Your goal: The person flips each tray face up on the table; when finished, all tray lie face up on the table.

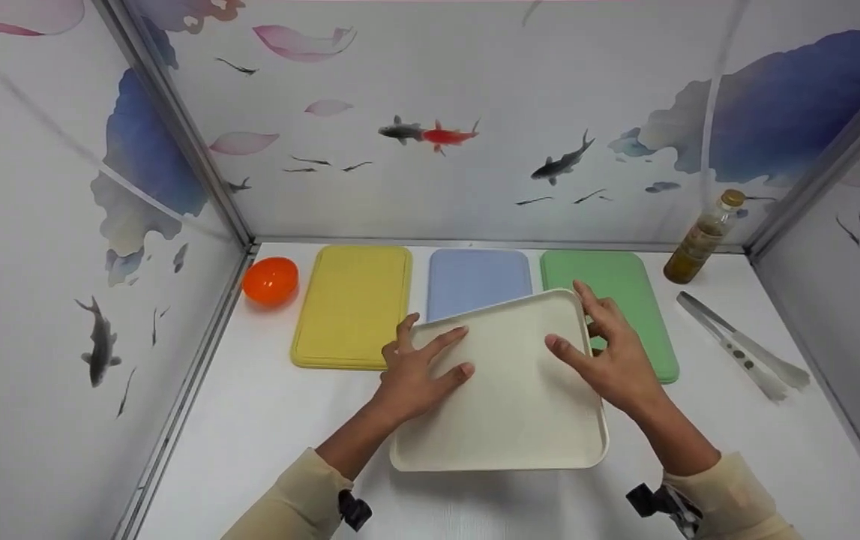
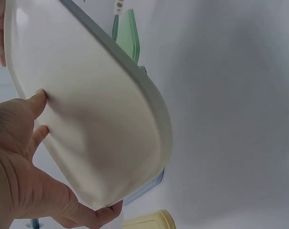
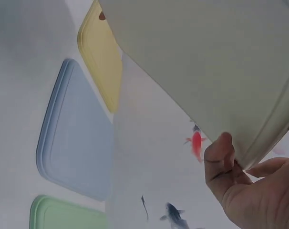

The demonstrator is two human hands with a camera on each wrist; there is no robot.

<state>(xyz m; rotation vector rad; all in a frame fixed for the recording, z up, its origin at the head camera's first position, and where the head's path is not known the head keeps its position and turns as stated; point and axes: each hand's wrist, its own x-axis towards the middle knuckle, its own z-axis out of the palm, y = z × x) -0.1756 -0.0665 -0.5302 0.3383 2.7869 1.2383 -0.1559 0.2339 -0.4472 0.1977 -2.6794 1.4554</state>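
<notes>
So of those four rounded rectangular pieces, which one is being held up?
The cream tray, held tilted above the table by the left hand and right hand. The yellow piece, blue piece and green piece lie flat on the table.

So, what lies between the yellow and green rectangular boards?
Head and right wrist views show a pale blue rectangular board between the yellow board and green board; in the former, a cream rectangular tray hides its near end.
</notes>
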